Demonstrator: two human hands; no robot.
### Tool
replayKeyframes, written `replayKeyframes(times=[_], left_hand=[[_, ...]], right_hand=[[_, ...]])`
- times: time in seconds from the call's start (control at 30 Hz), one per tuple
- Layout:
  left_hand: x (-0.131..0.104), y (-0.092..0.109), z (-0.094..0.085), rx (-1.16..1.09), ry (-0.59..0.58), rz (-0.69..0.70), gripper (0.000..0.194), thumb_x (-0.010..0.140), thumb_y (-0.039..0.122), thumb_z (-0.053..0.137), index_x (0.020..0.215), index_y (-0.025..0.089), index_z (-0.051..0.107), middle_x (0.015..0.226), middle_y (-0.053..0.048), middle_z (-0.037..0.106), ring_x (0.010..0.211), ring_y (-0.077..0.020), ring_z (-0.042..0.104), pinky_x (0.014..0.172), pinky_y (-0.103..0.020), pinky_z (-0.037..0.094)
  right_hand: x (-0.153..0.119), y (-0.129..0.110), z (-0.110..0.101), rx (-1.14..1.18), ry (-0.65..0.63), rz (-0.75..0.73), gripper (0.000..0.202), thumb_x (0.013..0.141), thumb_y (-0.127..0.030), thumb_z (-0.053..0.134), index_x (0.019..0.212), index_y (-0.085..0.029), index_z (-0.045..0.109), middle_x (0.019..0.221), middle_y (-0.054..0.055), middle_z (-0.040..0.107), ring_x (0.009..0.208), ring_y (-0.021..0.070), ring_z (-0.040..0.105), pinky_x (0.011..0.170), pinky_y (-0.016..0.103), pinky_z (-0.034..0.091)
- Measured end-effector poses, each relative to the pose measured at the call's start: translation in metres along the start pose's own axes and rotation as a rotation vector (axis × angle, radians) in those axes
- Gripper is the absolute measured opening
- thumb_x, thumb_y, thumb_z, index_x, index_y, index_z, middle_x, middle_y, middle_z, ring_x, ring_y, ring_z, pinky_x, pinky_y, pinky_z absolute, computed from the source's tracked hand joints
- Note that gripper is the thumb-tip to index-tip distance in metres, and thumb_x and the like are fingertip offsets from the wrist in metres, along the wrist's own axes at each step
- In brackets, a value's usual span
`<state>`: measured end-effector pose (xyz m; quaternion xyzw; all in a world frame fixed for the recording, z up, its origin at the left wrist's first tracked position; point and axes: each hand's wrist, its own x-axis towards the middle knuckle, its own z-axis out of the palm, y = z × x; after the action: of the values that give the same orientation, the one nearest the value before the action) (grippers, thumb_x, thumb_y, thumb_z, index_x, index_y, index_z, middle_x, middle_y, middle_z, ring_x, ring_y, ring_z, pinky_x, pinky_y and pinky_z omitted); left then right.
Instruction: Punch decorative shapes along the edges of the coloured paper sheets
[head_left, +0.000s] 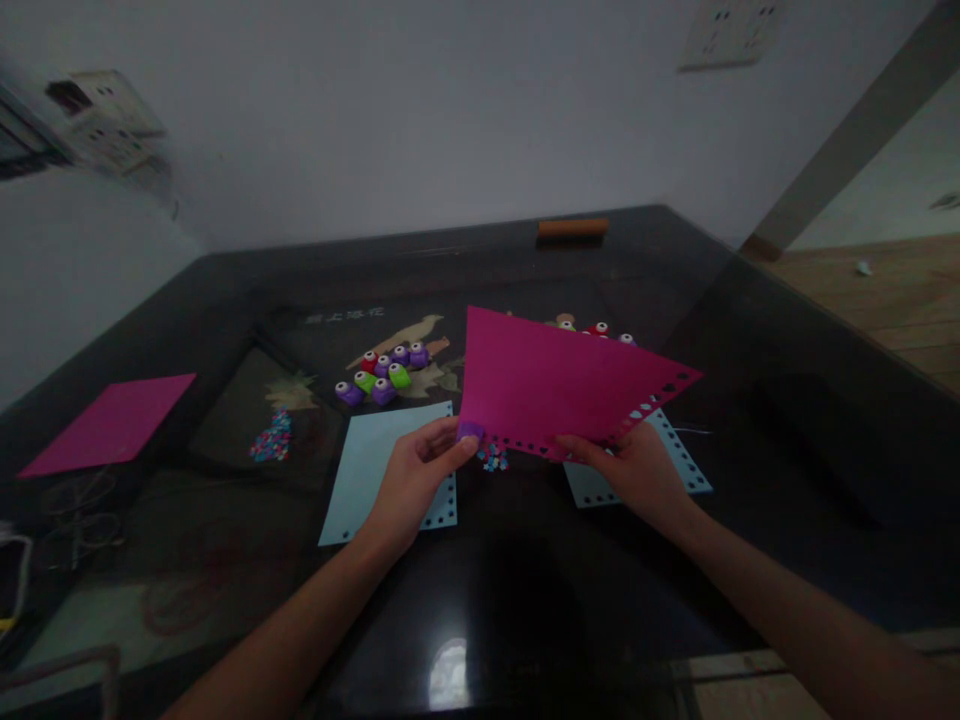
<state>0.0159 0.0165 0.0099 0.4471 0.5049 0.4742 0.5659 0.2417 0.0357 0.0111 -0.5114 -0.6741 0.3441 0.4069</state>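
A magenta paper sheet (559,385) is held up above the table, with small punched holes along its lower and right edges. My left hand (416,475) is closed around a small purple craft punch (470,431), thumb on top, at the sheet's lower left corner. Pinched in my right hand (637,468) is the sheet's lower edge, farther right. Under my left hand lies a light blue sheet (367,455) with punched holes along its edges. A second light blue sheet (686,462), also punched, is partly hidden behind my right hand. Paper confetti (495,458) lies between them.
Several purple, red and green craft punches (382,372) stand beyond the left blue sheet; more (598,329) show behind the raised sheet. At left are a confetti pile (272,436) and another magenta sheet (112,422). A brown roll (572,229) lies by the table's far edge.
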Motion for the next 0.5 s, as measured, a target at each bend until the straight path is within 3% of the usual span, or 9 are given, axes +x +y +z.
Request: replayKeyframes(times=[0.5], left_hand=[[-0.0018, -0.0004, 0.0015, 0.004, 0.015, 0.020, 0.029, 0.074, 0.032, 0.069, 0.099, 0.017, 0.069, 0.101, -0.007, 0.072, 0.095, -0.0218, 0.066, 0.092, -0.037, 0.047]], right_hand=[[0.0025, -0.0030, -0.0023, 0.023, -0.031, -0.015, 0.010, 0.076, -0.030, 0.065, 0.079, -0.026, 0.073, 0.086, 0.001, 0.075, 0.082, 0.0204, 0.069, 0.079, 0.036, 0.054]])
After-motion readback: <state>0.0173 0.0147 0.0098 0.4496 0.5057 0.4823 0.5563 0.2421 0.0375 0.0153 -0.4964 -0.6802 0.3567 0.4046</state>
